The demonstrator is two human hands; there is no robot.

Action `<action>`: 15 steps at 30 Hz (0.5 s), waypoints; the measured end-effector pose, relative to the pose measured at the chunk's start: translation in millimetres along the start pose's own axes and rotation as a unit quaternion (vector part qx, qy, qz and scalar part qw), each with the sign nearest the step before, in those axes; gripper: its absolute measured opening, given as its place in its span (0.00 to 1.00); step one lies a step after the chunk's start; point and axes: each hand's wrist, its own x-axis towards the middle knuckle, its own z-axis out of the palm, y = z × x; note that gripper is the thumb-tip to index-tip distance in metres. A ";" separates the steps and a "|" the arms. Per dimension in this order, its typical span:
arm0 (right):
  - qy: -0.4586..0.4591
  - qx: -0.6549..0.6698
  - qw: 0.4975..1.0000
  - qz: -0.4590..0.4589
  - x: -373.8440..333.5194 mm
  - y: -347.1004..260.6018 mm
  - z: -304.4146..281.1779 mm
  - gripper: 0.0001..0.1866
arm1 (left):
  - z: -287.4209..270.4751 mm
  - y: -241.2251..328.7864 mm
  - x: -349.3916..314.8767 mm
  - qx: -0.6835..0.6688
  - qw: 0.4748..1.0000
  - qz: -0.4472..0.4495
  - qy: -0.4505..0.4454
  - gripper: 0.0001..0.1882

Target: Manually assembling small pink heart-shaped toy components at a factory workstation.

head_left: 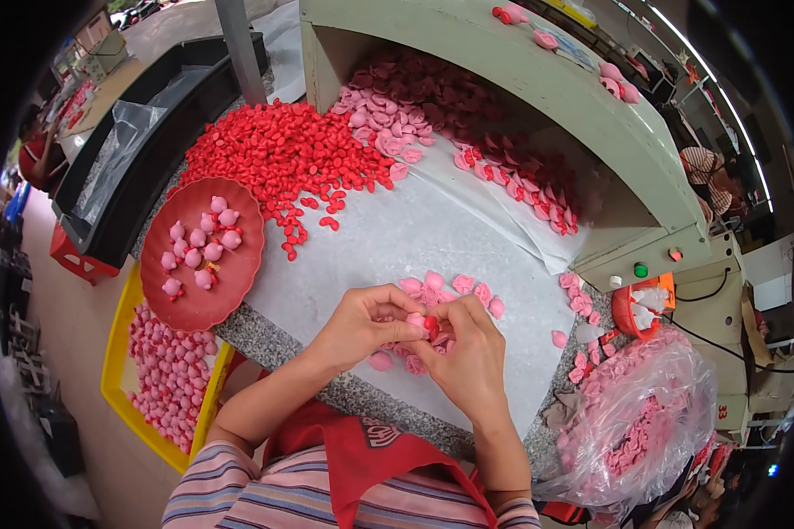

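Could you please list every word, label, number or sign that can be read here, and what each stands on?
Red apron: pale lettering on a dark patch, partly folded; wording withheld.
Pale green panel: red digits; number withheld.
Any other markings are too small or blurred to read.

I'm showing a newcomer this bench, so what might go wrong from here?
The small red piece pinched between the left hand and right hand could slip from their grip. The red dish appears to overhang the counter, so a bump might tip it toward the yellow tray. The loose red pile could spread further across the white sheet.
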 end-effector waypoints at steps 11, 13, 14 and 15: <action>0.065 0.026 0.996 -0.063 6.0 45.4 23.5 0.09 | -8.8 -33.3 32.8 0.006 1.000 -0.001 -0.013 0.09; 0.099 -0.027 0.991 -0.083 21.5 60.7 26.4 0.09 | -4.8 -36.4 56.9 0.026 0.999 0.008 0.016 0.11; 0.090 -0.027 0.992 -0.083 35.2 73.7 25.7 0.10 | -1.6 -36.7 68.3 0.050 0.997 0.017 0.047 0.13; 0.080 -0.026 0.993 -0.085 55.2 86.6 21.9 0.10 | 4.0 -37.8 80.8 0.107 0.986 0.078 0.106 0.15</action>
